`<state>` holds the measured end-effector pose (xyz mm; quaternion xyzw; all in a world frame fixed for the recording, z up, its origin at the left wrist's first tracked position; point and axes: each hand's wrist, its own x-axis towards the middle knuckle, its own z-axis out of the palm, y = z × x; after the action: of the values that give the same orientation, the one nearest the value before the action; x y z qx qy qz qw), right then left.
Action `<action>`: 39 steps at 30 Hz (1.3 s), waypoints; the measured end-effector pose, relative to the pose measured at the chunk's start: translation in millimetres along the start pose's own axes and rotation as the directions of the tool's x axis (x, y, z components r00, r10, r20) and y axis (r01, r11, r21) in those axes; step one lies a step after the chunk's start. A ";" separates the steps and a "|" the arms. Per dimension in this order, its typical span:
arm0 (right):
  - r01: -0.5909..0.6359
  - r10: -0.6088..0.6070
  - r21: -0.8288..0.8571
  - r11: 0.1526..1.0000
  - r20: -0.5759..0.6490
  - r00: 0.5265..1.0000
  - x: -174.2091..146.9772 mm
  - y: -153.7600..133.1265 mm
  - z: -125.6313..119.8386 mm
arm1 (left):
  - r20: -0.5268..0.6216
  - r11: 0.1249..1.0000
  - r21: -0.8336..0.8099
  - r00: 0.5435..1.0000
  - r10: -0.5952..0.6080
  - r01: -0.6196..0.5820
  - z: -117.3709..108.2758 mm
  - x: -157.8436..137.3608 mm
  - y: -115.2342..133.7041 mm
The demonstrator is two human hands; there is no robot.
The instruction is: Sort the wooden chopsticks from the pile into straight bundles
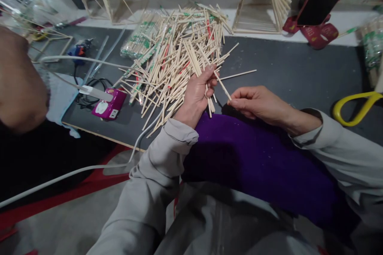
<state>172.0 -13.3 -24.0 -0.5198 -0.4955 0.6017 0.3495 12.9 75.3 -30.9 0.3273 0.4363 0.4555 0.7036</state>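
Observation:
In the head view, my left hand (pixel 196 93) is closed around a small bundle of thin wooden chopsticks (pixel 193 59), whose ends stick out above and below the fist. My right hand (pixel 259 103) pinches the lower end of a single chopstick (pixel 223 86) between thumb and fingertips. The upper part of that stick slants up to the fingers of my left hand. Just behind and left of the bundle lies a large loose heap of chopsticks (pixel 172 73), mixed with torn green and red paper wrappers.
A purple power socket (pixel 110 103) with a white plug and cables is at left, near a blue glue gun (pixel 78 50). Another person's blurred arm (pixel 22 81) reaches in. Stick-built frames (pixel 265 2) stand behind; yellow-handled scissors (pixel 356 109) lie at right. Wrapped chopsticks (pixel 140 34) adjoin the heap.

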 end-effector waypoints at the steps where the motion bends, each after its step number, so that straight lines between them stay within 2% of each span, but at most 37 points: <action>1: 0.015 -0.014 -0.018 1.000 0.041 0.999 -1.1 -0.7 -1.2 | 0.004 1.000 -0.005 1.000 -0.011 0.011 -0.3 0.0 0.7; 5: 0.069 -0.064 -0.068 0.995 0.068 0.996 -4.1 -4.3 -2.2 | 0.031 0.998 0.013 0.997 -0.066 0.066 0.6 -2.1 2.5; 10: 0.015 -0.004 0.085 0.996 -0.126 0.992 1.7 -5.1 -0.9 | 0.050 0.995 0.093 0.998 -0.044 0.040 2.9 -5.7 -1.8; 14: 0.052 -0.035 0.079 0.996 -0.208 0.978 7.7 -4.6 -1.0 | 0.140 0.990 0.136 0.988 -0.059 0.040 5.8 -11.4 -7.5; 19: 0.077 -0.064 0.058 0.995 -0.200 0.978 9.7 -7.7 2.4 | 0.181 0.992 0.104 0.980 -0.087 0.069 10.2 -17.3 -11.3; 23: 0.070 -0.064 0.022 0.997 -0.202 0.977 12.7 -7.4 2.1 | 0.202 0.988 0.146 0.976 -0.077 0.047 9.7 -15.9 -14.0; 30: 0.122 -0.137 -0.093 0.988 -0.179 0.974 17.0 -3.6 -6.2 | 0.236 0.984 0.168 0.967 -0.097 0.057 10.1 -17.7 -14.3; 39: 0.090 -0.066 0.145 0.985 -0.158 0.985 15.5 -2.0 -3.6 | 0.313 0.981 0.184 0.943 -0.117 0.060 9.3 -19.7 -13.3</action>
<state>171.9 2.6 -26.2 -0.5166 -0.4402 0.5818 0.4482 22.1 51.5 -32.4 0.4366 0.3674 0.3246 0.7543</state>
